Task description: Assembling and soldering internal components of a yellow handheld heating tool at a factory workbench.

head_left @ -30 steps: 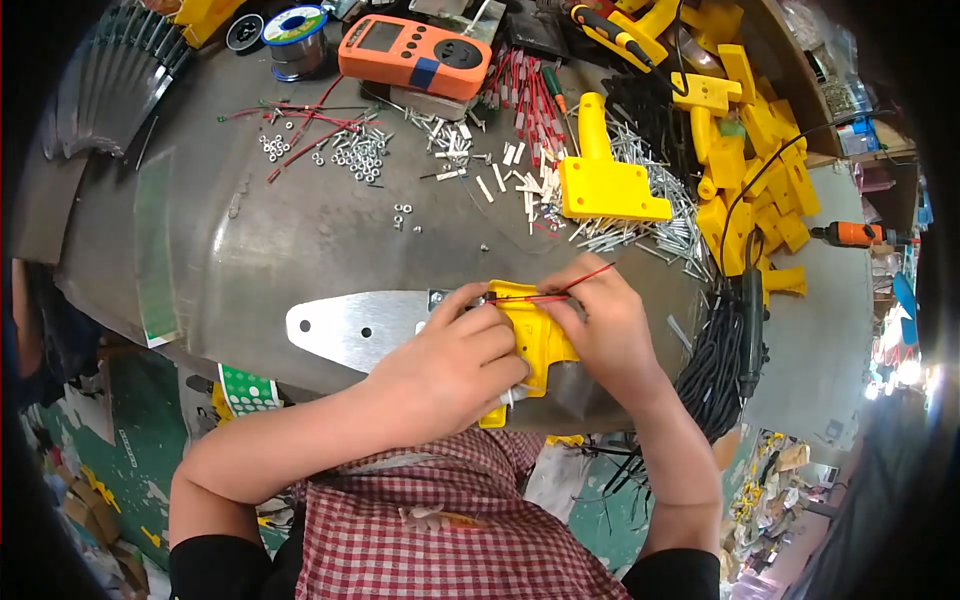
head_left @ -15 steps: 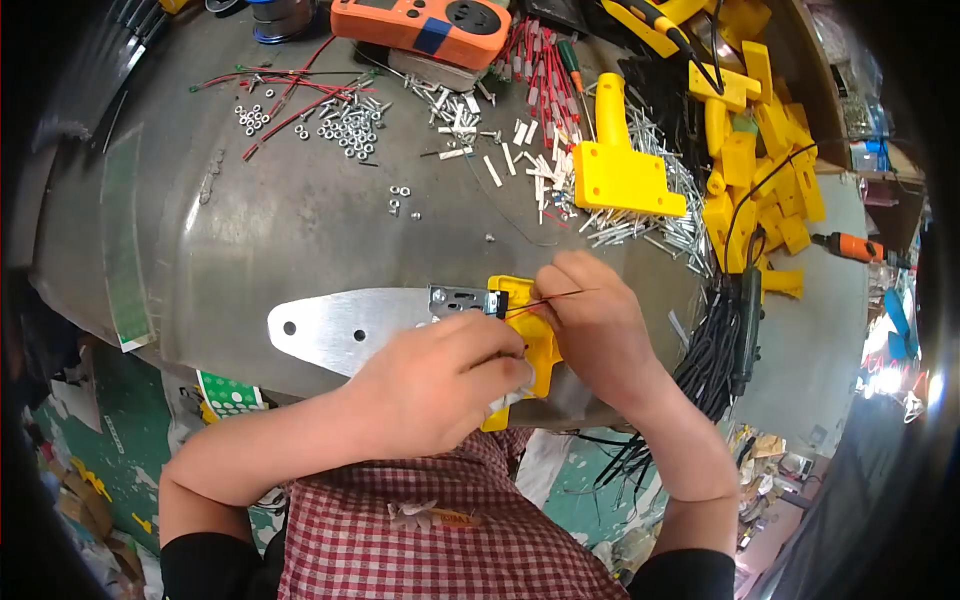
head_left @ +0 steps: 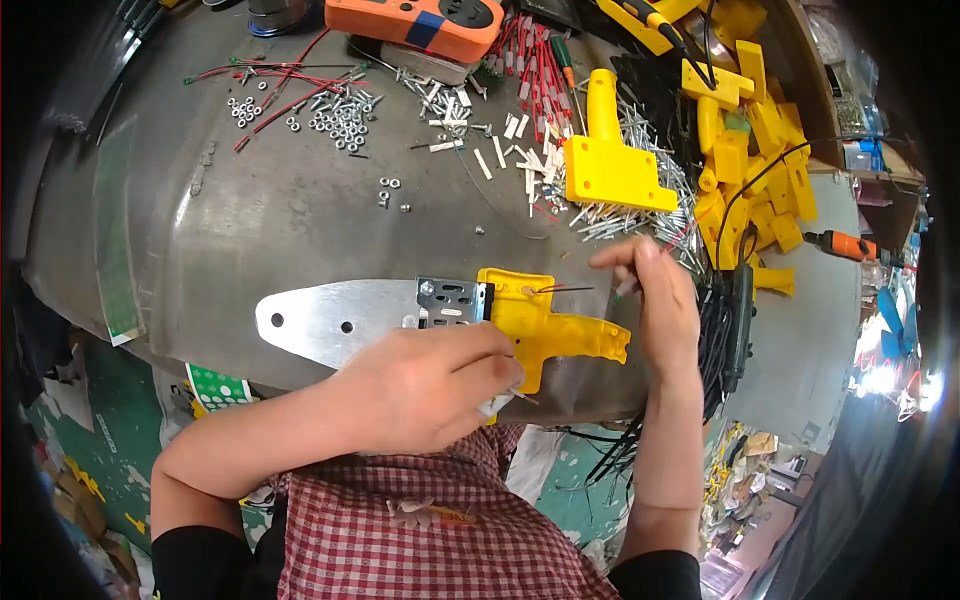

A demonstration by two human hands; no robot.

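Note:
A yellow plastic handle half (head_left: pixel 527 330) lies on the bench with its hollow side up, its grip pointing right. Joined at its left are a slotted metal bracket (head_left: pixel 445 293) and a long silver plate (head_left: pixel 325 312) with round holes. My left hand (head_left: pixel 430 385) lies over the bracket and the shell's near left part. Its fingers are closed on a small white piece (head_left: pixel 494 406), mostly hidden under them. Thin red and black wires (head_left: pixel 565 289) stick out of the shell toward the right. My right hand (head_left: pixel 660 305) is raised right of the grip, fingers apart, with no held thing visible.
Beyond the work lie loose nuts (head_left: pixel 340 125), white sleeves (head_left: pixel 483 165) and a pile of screws (head_left: pixel 640 215). A yellow handle shell (head_left: pixel 620 175) rests on the screws. Yellow parts (head_left: pixel 770 150), black cables (head_left: pixel 707 340) and an orange meter (head_left: pixel 415 22) stand around the edges.
My right hand has let go of the thin wires and moved right, uncovering the shell's grip. My left hand has stayed at the shell and bracket.

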